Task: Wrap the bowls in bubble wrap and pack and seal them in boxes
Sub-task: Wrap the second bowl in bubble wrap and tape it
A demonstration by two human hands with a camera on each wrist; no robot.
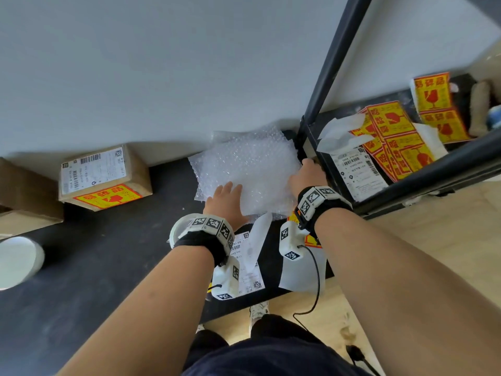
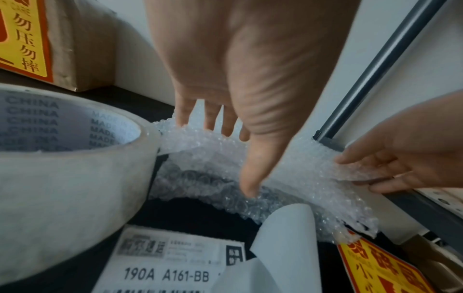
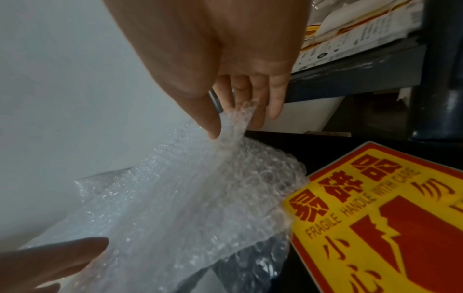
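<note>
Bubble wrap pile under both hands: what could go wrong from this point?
The right hand pinches only a thin corner of the bubble wrap, so it may slip free or lift several layers at once. The left hand presses flat on the pile; if it shifts, the wrap could drag the loose fragile sticker beside it or nudge the tape roll.

The bubble wrap (image 1: 245,169) lies in a bulging heap, and whether a bowl sits under it cannot be told; the left hand (image 1: 226,200) covers its near edge, and the right hand's (image 1: 307,176) fingertips are lost behind its far corner. The tape roll (image 1: 179,229) is mostly hidden behind the left wrist band, and the white round object (image 1: 19,260) at the left edge, possibly a bowl, is cut off. Small print on the shipping label (image 1: 246,263) is too blurred to read.
</note>
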